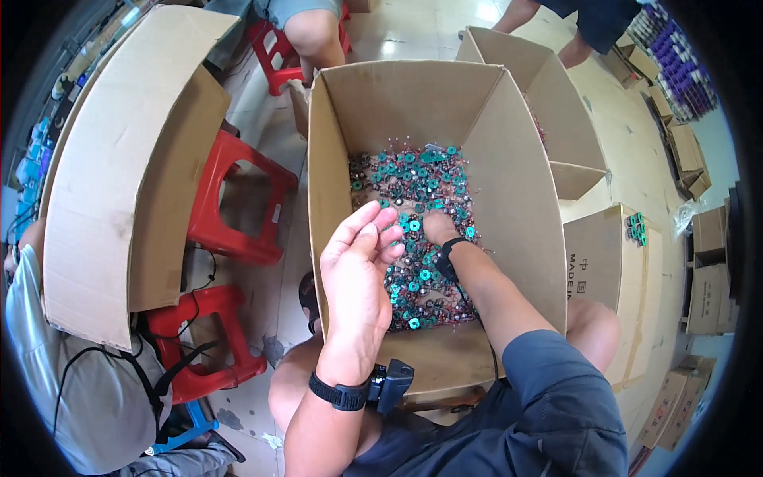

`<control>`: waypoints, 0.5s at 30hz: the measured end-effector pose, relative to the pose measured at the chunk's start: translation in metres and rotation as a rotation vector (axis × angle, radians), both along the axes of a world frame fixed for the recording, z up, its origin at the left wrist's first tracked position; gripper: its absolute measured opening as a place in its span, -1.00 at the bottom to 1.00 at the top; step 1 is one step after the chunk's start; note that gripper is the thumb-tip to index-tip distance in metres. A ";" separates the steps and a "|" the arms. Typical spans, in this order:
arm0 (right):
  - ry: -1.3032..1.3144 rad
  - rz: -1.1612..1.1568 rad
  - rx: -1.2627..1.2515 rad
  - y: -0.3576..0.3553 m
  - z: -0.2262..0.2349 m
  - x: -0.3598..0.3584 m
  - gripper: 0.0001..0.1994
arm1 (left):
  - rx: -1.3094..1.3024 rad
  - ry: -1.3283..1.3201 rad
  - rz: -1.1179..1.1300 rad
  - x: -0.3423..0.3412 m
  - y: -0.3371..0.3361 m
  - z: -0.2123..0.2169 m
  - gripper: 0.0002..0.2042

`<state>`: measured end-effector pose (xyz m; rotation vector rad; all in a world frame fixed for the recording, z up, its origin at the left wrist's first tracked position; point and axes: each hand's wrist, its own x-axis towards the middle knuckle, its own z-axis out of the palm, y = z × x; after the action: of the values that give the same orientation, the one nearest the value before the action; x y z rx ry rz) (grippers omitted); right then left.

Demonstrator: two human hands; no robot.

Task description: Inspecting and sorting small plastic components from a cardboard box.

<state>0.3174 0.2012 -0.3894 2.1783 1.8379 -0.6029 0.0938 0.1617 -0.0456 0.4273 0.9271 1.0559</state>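
Note:
A deep cardboard box (520, 199) stands open in front of me, between my knees. Across its bottom lies a spread of small parts (417, 274) with round green ring-like faces, shiny metal bits and thin reddish wires. Over the box's left side my left hand (358, 270) is held palm up, its fingers curled and the thumb laid against them. Whatever those fingers may pinch does not show. Down among the parts is my right hand (439, 228), back of the hand toward me, its fingers hidden. A black band with a small device (389, 385) sits on my left wrist.
Red plastic stools (238, 199) and a large cardboard box (99, 167) stand to the left, beside a seated person in grey (103, 405). Another open box (576, 131) is beyond mine. A closed carton (636, 294) at right bears a few green parts (636, 229). Two people's legs show at the far side.

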 end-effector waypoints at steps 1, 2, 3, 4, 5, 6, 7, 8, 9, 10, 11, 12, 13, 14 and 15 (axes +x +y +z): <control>-0.045 0.008 0.133 -0.002 -0.001 0.004 -0.79 | 0.005 -0.016 0.001 0.002 0.000 0.002 -0.76; -0.053 0.002 0.133 -0.004 0.001 0.011 -0.79 | 0.005 -0.024 -0.005 0.003 0.000 0.005 -0.76; 0.016 0.025 0.090 -0.001 0.011 0.001 -0.80 | 0.002 -0.009 0.006 -0.002 0.001 0.004 -0.76; 0.081 0.047 0.048 0.001 0.023 -0.008 -0.82 | 0.000 0.003 0.014 -0.006 0.001 0.005 -0.76; 0.129 -0.033 0.064 -0.001 0.030 0.001 -0.81 | 0.011 -0.020 -0.004 -0.003 0.001 0.003 -0.76; 0.109 -0.047 0.062 -0.005 0.039 0.012 -0.81 | 0.022 -0.008 -0.049 0.001 0.001 0.004 -0.70; 0.150 -0.017 0.054 -0.002 0.057 0.007 -0.80 | 0.023 0.001 -0.046 -0.002 0.002 0.005 -0.70; 0.183 0.006 0.049 -0.004 0.074 0.007 -0.78 | 0.027 0.002 -0.049 -0.004 0.002 0.007 -0.70; 0.239 0.025 0.131 -0.009 0.086 0.015 -0.76 | 0.034 0.007 -0.060 -0.003 0.001 0.011 -0.71; 0.236 0.027 0.134 -0.014 0.105 0.013 -0.76 | 0.038 0.004 -0.058 -0.004 0.000 0.009 -0.71; 0.284 -0.003 0.135 -0.020 0.125 0.014 -0.75 | 0.038 0.028 -0.076 -0.004 -0.001 0.006 -0.71; 0.329 -0.034 0.140 -0.028 0.151 0.015 -0.75 | 0.042 0.049 -0.096 -0.004 -0.002 0.004 -0.72; 0.441 -0.064 0.169 -0.034 0.172 0.018 -0.77 | 0.067 0.077 -0.122 -0.002 -0.003 0.000 -0.72; 0.436 -0.064 0.176 -0.042 0.191 0.019 -0.77 | 0.073 0.073 -0.124 0.001 -0.005 -0.006 -0.72; 0.581 -0.180 0.158 -0.053 0.211 0.023 -0.79 | 0.082 0.180 -0.179 0.010 -0.007 -0.013 -0.73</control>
<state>0.3405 0.1486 -0.1779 2.4735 2.0099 -1.2821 0.1040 0.1551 -0.0588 0.6697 0.9874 0.9039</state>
